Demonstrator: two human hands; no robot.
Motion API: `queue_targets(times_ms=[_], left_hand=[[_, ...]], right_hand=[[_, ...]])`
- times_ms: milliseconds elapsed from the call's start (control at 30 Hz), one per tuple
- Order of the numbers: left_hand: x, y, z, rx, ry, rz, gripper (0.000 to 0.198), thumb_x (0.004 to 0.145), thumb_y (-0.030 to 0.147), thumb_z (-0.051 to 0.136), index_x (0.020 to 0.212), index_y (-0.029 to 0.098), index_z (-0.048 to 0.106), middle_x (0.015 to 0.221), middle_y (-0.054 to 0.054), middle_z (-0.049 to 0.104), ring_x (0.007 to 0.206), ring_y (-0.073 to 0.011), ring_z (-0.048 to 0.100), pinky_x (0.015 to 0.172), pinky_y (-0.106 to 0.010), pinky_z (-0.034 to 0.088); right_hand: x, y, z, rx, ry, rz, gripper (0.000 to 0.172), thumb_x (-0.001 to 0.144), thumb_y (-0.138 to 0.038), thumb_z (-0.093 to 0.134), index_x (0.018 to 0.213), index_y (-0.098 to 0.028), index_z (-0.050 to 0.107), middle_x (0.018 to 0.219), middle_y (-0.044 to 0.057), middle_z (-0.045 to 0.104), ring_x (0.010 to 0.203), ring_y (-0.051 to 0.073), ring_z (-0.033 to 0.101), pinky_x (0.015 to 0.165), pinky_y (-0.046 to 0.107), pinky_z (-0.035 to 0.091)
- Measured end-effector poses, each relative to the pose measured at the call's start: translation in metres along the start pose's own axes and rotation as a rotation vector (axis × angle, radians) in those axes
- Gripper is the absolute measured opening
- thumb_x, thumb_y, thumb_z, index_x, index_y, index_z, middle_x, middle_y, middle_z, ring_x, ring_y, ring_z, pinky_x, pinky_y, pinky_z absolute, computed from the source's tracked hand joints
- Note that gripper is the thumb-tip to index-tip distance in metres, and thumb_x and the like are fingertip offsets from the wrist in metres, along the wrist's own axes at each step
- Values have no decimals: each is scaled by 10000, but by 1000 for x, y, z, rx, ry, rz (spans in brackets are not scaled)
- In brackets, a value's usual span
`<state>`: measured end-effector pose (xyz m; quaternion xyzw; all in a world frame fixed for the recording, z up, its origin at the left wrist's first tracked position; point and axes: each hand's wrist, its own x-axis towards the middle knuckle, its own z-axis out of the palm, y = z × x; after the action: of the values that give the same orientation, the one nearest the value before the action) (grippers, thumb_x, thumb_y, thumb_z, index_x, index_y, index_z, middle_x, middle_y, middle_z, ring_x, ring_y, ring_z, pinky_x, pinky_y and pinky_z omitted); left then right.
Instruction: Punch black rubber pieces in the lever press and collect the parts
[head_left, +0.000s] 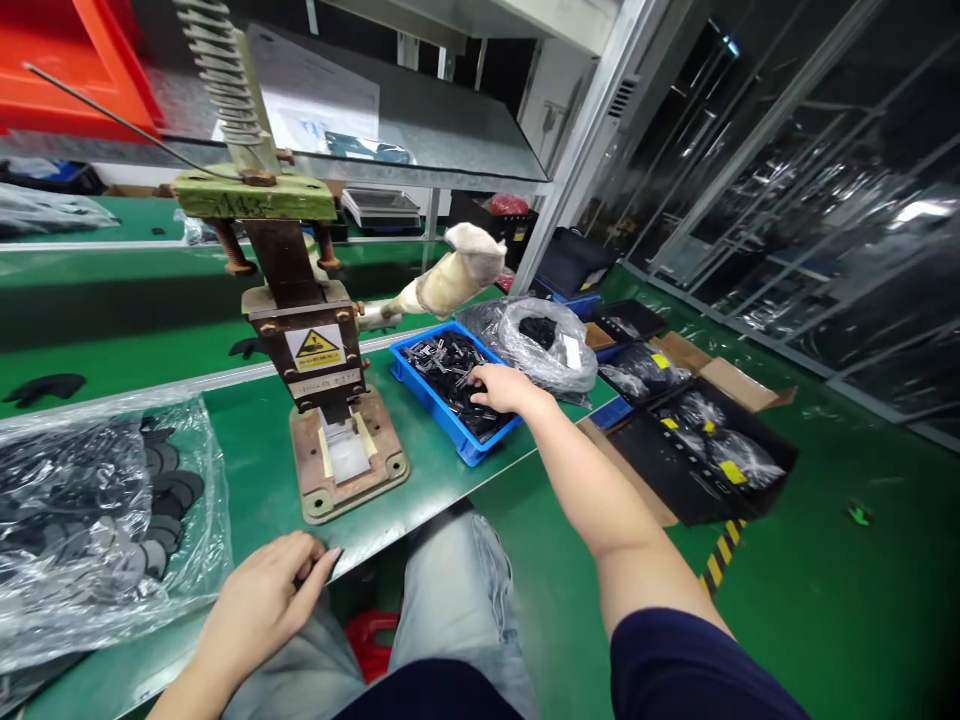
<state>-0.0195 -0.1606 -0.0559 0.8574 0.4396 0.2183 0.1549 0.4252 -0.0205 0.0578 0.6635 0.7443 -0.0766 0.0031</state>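
Note:
My right hand (504, 388) reaches into a blue plastic tray (429, 402) filled with small black and metal-looking parts (448, 368). Its thumb and fingers are curled among the parts; what lies between them is too small to make out. At the front edge of the green bench, my left hand (271, 592) has its fingers bent in, with a small dark bit showing by the thumb tip. Between the hands stands a hand press (307, 330) with a yellow warning label. Its rusty base (384, 480) carries a pale metal block (347, 456).
A clear bag of flat black curved pieces (169, 490) lies at the left. The press's cloth-wrapped lever (450, 283) juts out above the tray. Behind the tray sits a clear bag (551, 345) with black parts; boxes (697, 450) with bagged items stand at the right.

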Motion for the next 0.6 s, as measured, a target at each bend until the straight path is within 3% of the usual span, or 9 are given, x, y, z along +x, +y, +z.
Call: queue_targets(times_ms=[167,367,467,600], left_hand=[[-5,-7,8,49,12,35,316,1060,439,579,814,246,618,706,16,602,669,-176,615,691,-317,474],[-8,-13,14,54,37,55,319,1064,466,580,832,250,605,709,19,579,674,-180,612,701,-322,469],[-8,-13,13,56,41,57,315,1066,467,578,837,252,600,714,17,579,681,-182,614,703,-325,471],[-8,-12,13,62,43,66,327,1076,463,559,828,252,584,715,15,578,683,-184,613,706,-332,470]], right_hand=[[-12,-9,13,-24,15,-24,445,925,-341,767,1360,-306,681,1338,84,739,1223,240,700,1050,347,535],[6,-15,7,-65,93,41,390,1029,-275,575,1417,-267,617,1398,113,687,1301,250,660,1099,374,529],[20,-19,2,-87,61,51,342,1018,-289,604,1353,-280,674,1404,112,677,1309,264,660,1102,387,541],[31,-27,3,-123,1,75,317,1009,-398,670,1258,-205,705,1365,114,692,1246,253,677,1086,466,576]])
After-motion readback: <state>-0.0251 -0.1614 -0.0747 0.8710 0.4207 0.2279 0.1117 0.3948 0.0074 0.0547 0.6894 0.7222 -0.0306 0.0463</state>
